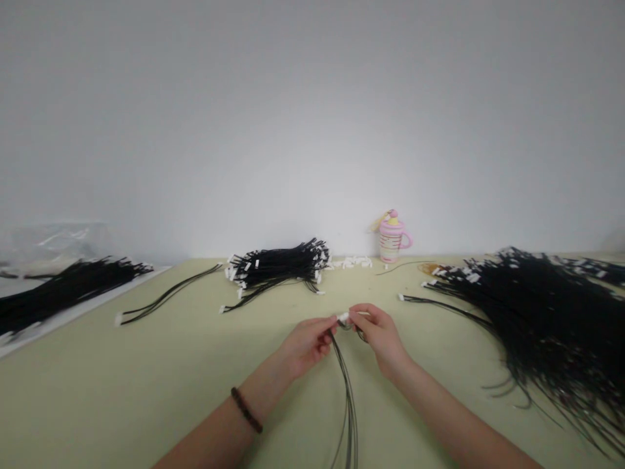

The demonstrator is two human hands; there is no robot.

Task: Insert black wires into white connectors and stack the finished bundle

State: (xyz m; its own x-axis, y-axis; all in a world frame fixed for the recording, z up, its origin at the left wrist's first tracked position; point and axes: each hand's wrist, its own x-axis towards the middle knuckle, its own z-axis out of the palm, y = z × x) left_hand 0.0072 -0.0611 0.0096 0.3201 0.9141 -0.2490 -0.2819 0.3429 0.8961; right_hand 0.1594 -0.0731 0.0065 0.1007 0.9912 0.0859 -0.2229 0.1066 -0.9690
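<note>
Two hands meet in the middle of a pale yellow table (146,378). The left hand (307,344) and the right hand (379,335) are close together, almost touching. Their fingers are curled in and pinching a small white plug (343,317) between the fingertips. Both hands hold it from either side.

Thin black wires (347,397) hang from the plug. They run down between the two arms toward the near edge of the table. The left wrist wears a dark bead bracelet (247,410).

Far behind the hands lies a bundle of black wires (278,264) with white plugs on the ends. A few loose wires (168,296) lie on the table to the left of that bundle. Farther left, another dark heap of wires (63,286) rests on a white sheet (73,311). On the right side a big pile of black wires (547,319) spreads wide, near the right hand but not touching it.

A little heap of loose white plugs (354,262) sits at the far edge of the table. Just beside it, to the right, stands a small pink cup (393,238) with a handle. Behind everything is a plain grey wall (312,117).
</note>
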